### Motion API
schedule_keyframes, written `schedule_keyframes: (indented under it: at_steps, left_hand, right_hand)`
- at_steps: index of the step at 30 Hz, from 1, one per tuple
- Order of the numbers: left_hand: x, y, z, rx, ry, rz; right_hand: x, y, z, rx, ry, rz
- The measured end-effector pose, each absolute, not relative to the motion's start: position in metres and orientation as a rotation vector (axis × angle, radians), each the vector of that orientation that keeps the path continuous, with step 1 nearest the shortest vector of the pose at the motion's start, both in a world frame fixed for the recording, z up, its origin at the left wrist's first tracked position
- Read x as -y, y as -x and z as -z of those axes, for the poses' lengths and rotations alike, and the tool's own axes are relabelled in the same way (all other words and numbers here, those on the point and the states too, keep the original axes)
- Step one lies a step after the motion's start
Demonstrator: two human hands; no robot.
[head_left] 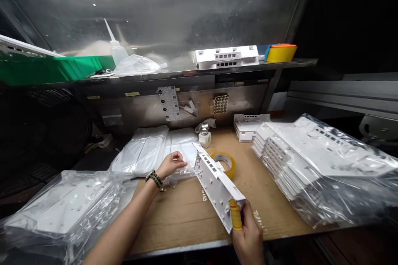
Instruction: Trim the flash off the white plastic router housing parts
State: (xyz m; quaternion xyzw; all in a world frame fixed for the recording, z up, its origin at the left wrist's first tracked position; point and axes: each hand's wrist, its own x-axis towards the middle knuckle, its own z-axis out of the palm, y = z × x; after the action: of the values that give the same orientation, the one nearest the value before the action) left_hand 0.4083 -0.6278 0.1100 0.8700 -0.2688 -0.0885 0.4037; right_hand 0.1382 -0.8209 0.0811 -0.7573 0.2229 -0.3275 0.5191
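Note:
My right hand (248, 234), a yellow covering on its thumb, grips the near end of a white plastic housing (216, 188). The housing is tilted over the bench, its inner side with small posts turned toward the left and a row of square openings along its upper edge. My left hand (171, 165) is closed in a pinch at the front of a pile of clear plastic bags (149, 149); whatever lies between its fingertips is too small to make out. Behind the housing lies a yellow tape roll (230, 169), partly hidden by it.
Bagged white housings (311, 153) are stacked at right, with another bagged stack (68, 203) at left. A small pump bottle (204, 136) and more housings (248, 126) stand at the back. The shelf (180, 71) above carries a squeeze bottle (117, 51), a green bin (74, 68) and a housing (226, 57).

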Motion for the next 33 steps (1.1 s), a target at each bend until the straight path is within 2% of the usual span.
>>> schedule_keyframes:
  at_steps: [5, 12, 19, 23, 29, 33]
  left_hand:
    - [0.623, -0.401, -0.138, 0.812, -2.377, -0.092]
    - [0.637, -0.406, -0.161, 0.740, -2.520, -0.266]
    - [0.653, -0.401, -0.174, 1.033, -2.411, 0.011]
    - [0.667, -0.394, -0.175, 1.067, -2.297, 0.118]
    - [0.669, -0.383, -0.182, 0.909, -2.285, -0.265]
    - [0.675, -0.346, -0.183, 1.069, -2.389, -0.384]
  right_hand:
    - [0.816, -0.137, -0.087, -0.620, 1.780, 0.805]
    - [0.817, -0.136, -0.081, -0.593, 1.783, 0.812]
    - [0.805, -0.135, -0.072, -0.686, 1.576, 0.982]
    - [0.792, -0.141, -0.067, -0.553, 1.608, 1.039]
    - [0.789, -0.148, -0.055, -0.453, 1.713, 0.990]
    - [0.805, -0.153, -0.051, -0.626, 1.739, 0.895]
